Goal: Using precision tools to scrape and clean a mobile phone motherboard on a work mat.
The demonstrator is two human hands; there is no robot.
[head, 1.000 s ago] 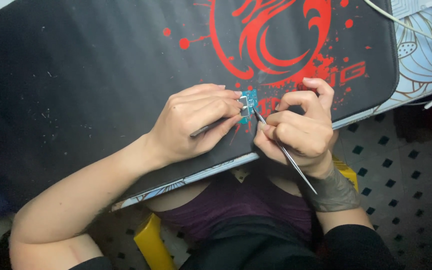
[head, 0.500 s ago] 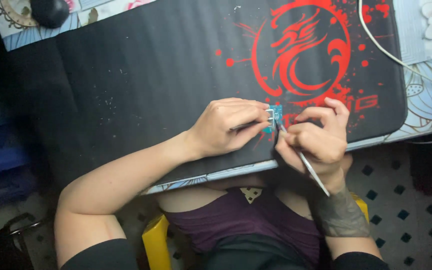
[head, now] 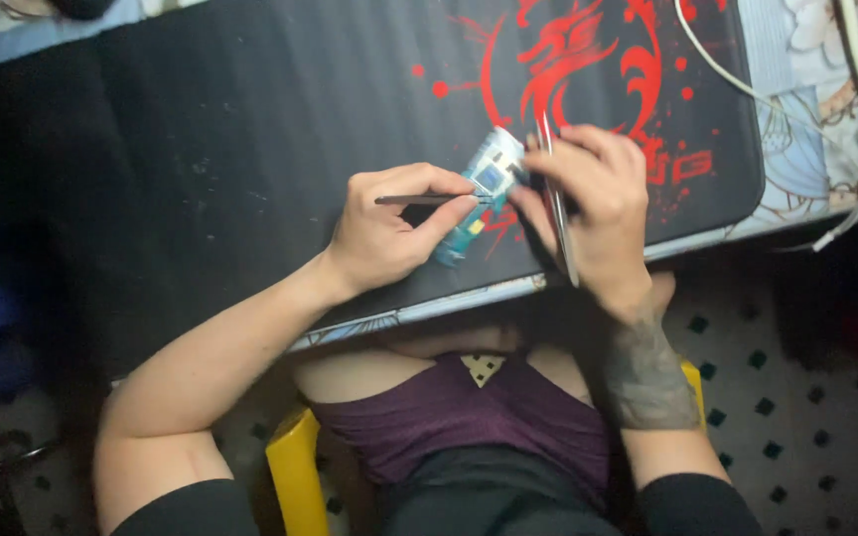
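- Head view: the left hand (head: 389, 233) is curled around a thin dark tool (head: 419, 201) that lies level across its fingers, and its fingertips also pinch the lower end of a small blue circuit board (head: 477, 199).
- The board is tilted, raised just above the black mat (head: 250, 129) near the mat's front edge, between the two hands.
- The right hand (head: 593, 203) is closed on metal tweezers (head: 556, 213), which point up along the board's right side; its fingertips touch the board's upper end.
- White cables (head: 747, 89) run over the mat's right part.
- A yellow chair (head: 295, 476) shows below.
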